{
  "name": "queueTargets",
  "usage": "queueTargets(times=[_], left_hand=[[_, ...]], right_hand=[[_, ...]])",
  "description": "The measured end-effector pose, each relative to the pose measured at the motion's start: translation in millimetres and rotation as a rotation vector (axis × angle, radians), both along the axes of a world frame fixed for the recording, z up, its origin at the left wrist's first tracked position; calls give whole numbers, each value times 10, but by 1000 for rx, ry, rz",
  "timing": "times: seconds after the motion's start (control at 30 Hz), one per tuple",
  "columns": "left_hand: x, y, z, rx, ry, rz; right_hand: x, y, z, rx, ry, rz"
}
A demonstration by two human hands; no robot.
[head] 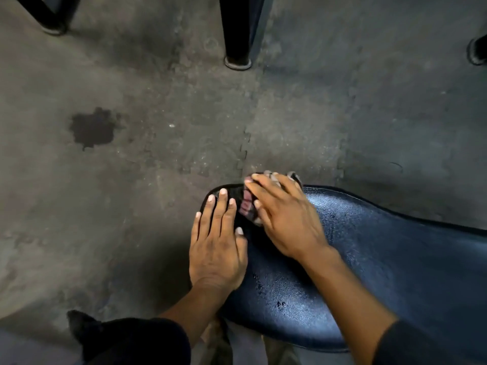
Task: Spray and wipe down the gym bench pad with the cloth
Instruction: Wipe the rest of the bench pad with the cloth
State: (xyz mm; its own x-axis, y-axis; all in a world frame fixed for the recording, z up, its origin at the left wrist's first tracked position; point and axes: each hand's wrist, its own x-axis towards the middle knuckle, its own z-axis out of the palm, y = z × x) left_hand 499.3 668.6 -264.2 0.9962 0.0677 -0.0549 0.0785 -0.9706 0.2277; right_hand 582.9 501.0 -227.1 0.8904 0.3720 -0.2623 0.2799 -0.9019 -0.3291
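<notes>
The dark blue gym bench pad (pixel 382 254) runs from the lower right toward the middle, its glossy surface wet with droplets. My right hand (pixel 287 217) presses flat on a dark cloth with pink patches (pixel 246 206) at the pad's far left end. Only part of the cloth shows beside and beyond my fingers. My left hand (pixel 216 246) lies flat with fingers spread on the pad's left edge, just beside the cloth. No spray bottle is in view.
Grey interlocking floor mats (pixel 158 167) surround the bench, with a dark wet stain (pixel 92 129) at the left. Black equipment legs (pixel 238 30) stand at the top centre, top left and far right. My dark sleeve and knee fill the bottom left.
</notes>
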Motion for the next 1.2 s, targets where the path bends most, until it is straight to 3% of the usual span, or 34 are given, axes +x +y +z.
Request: queueTargets(times=[0.13,0.23,0.43,0.63,0.8,0.87,1.03,1.2], left_hand=[[0,-6,13,-3,14,0],[2,-9,27,5,21,2],[15,-6,61,6,54,-8],[20,-24,85,-10,44,3],[4,-27,88,-8,35,16],[3,-25,75,-13,23,17],[14,-10,48,-24,29,5],[-1,27,64,-58,19,-11]], right_hand=[[-182,-499,-8,-100,-22,-310],[-67,-342,-9,-100,-25,-500],[-676,193,-156,45,-84,-101],[-1508,-387,-202,38,-97,-189],[-949,-181,-105,51,-101,-604],[-721,78,-123,59,-68,-678],[-1085,304,-182,34,-140,-432],[-1939,91,-150,-51,-133,-385]])
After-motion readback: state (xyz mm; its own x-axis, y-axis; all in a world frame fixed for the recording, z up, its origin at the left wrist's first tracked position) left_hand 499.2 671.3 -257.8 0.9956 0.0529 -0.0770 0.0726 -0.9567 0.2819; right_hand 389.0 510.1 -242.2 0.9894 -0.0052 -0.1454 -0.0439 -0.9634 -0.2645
